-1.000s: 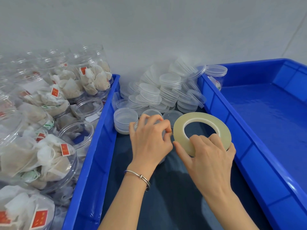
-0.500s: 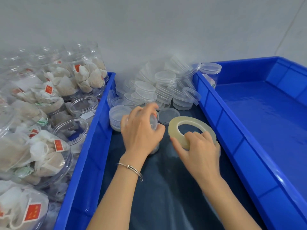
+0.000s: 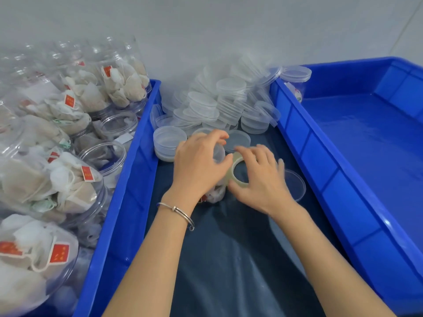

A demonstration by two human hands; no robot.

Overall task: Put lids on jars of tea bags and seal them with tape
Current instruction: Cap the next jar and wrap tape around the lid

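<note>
**Tape roll hard against the jar, mid-frame**

My left hand (image 3: 201, 165) is curled over a small clear jar (image 3: 218, 154) at the centre of the frame, fingers wrapped round its top and side so that most of it is hidden. Only a patch of its clear wall shows by my thumb, with a bit of tea bag (image 3: 214, 194) peeking out below my palm. I cannot tell whether its lid is fully seated.

My right hand (image 3: 261, 177) grips the tape roll (image 3: 237, 167) just to the right of that, fingers bent over its upper rim and thumb beneath. The roll stands nearly on edge, its open hole facing me, its left rim touching or all but touching the jar.

So the jar lies directly left of my right fingers, and the roll's flat plane runs roughly toward the top of the frame. I judge the tape must be led leftward round the jar's lid seam while my left hand turns it.

A loose lid (image 3: 295, 186) lies flat behind my right hand, and spare lids (image 3: 219, 104) are heaped toward the upper centre.
</note>
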